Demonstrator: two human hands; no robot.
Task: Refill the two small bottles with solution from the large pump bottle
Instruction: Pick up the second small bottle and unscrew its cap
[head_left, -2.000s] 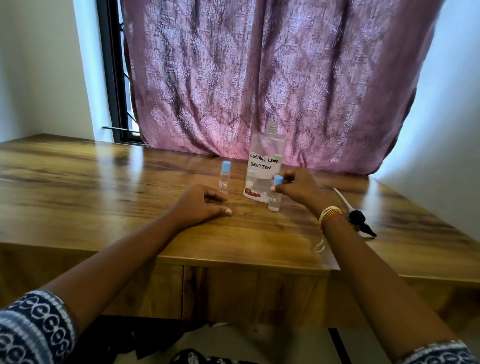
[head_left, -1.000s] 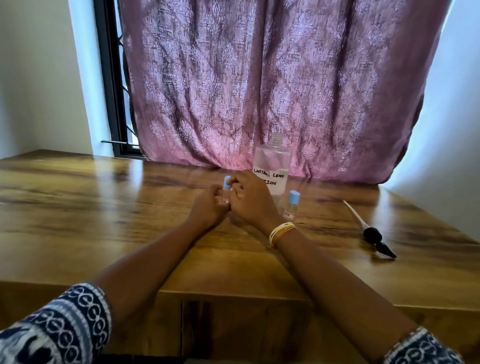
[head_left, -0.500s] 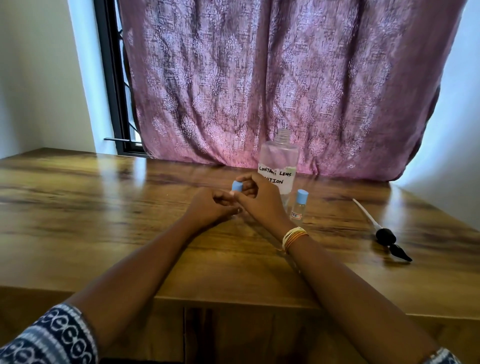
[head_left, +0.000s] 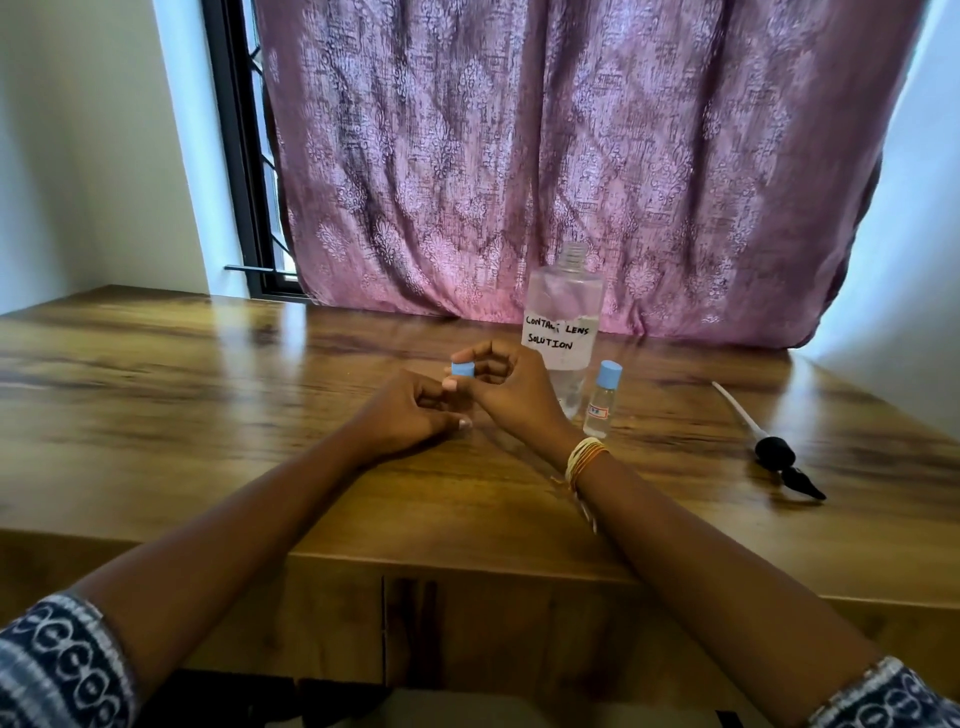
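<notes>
We see the large bottle (head_left: 565, 322) standing upright with its neck open, clear liquid filling only its lower part, and a handwritten label reading "CONTACT LENS SOLUTION". Just in front of it, slightly right, stands a small bottle (head_left: 602, 399) with a blue cap on; we cannot tell how full it is. The pump head (head_left: 768, 451) with its white tube lies flat well right of the large bottle. Everything rests on a glossy wooden bench (head_left: 156, 395), with a patterned mauve curtain (head_left: 519, 156) directly behind the large bottle. In front-left of that bottle, our right hand (head_left: 511, 392) pinches a blue cap (head_left: 462, 369) between thumb and fingertips. Our left hand (head_left: 402, 418) is curled closed beside it; whatever it grips is hidden.
</notes>
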